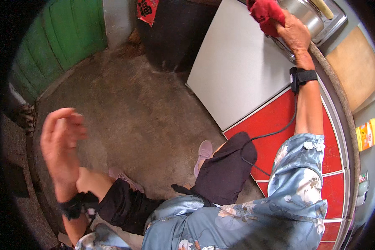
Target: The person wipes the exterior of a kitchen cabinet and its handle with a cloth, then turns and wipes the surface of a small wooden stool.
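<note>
My right hand (294, 33) reaches to the top right and grips a bunched red cloth (266, 17). Just beyond it sits a shiny metal pot (307, 15) on a metal stove or tray (335, 26). A curved metal edge (282, 48) shows under the hand, partly hidden by it. On the left, my left hand (61, 137) is raised over the floor, slightly blurred, with fingers loosely bent and apart and nothing in it. Both wrists wear black straps, and a black cable (268, 135) hangs from the right one.
A counter with a stone edge (347, 106) runs along the right, holding a wooden board (354, 68) and a yellow bottle (368, 135). Below are red tiles (268, 125) and a white panel (234, 68). A dark vat (178, 34) and a green door (59, 37) stand ahead.
</note>
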`<move>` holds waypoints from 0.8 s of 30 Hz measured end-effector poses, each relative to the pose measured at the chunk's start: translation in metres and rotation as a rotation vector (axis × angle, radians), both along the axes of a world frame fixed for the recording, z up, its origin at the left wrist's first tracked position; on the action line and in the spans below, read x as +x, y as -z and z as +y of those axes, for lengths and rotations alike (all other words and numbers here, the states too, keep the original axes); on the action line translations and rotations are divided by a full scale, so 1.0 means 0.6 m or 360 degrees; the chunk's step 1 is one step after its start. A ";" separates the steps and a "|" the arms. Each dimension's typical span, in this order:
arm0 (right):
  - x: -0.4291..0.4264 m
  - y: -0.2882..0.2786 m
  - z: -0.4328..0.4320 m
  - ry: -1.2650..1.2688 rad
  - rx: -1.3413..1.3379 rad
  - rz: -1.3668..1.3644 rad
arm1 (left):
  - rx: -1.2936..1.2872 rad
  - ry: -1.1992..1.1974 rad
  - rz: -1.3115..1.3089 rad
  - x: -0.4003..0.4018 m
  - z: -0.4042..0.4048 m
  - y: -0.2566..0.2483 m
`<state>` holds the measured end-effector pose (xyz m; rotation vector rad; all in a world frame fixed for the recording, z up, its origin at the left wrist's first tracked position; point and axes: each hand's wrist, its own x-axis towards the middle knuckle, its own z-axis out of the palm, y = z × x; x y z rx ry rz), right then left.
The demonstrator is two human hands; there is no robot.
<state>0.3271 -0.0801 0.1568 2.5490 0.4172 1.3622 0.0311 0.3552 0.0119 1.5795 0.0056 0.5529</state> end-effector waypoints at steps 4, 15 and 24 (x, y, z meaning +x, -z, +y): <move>-0.019 0.012 -0.007 0.0096 -0.0291 -0.0068 | -0.0181 0.0510 0.0311 0.090 -0.083 0.095; -0.064 0.150 -0.022 -0.0214 -0.0224 -0.0151 | -0.1105 0.0026 0.0689 0.117 0.001 0.273; -0.059 0.150 -0.060 -0.0069 -0.0150 -0.0019 | -0.0856 0.0305 0.0692 0.132 -0.023 0.209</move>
